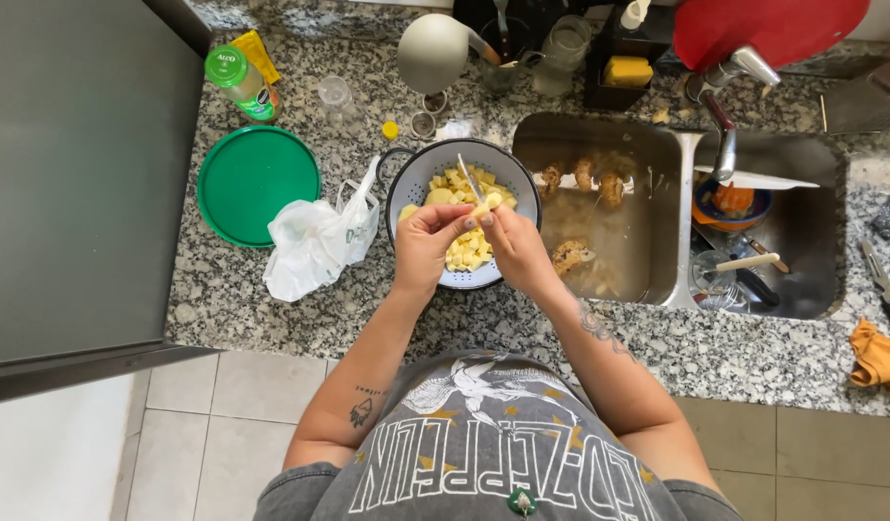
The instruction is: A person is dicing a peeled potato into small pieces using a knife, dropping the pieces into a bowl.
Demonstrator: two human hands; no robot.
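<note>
step in hand, judged: cutting a pale yellow potato piece (483, 206) over the round white enamel colander (421, 178) on the speckled granite desk (657, 338). left hand (428, 243) closed around the piece; right hand (515, 243) closed on a thin-bladed knife (468, 177). next cut calls for fingertips kept off the blade. packages: green-capped clear bottle (238, 82) with label, yellow packet (256, 53) just beside it, far left; white crumpled plastic bag (315, 241) left of colander; round green plastic lid (257, 183) beyond the bag.

head camera looks straight down, close above the counter (271, 309).
</note>
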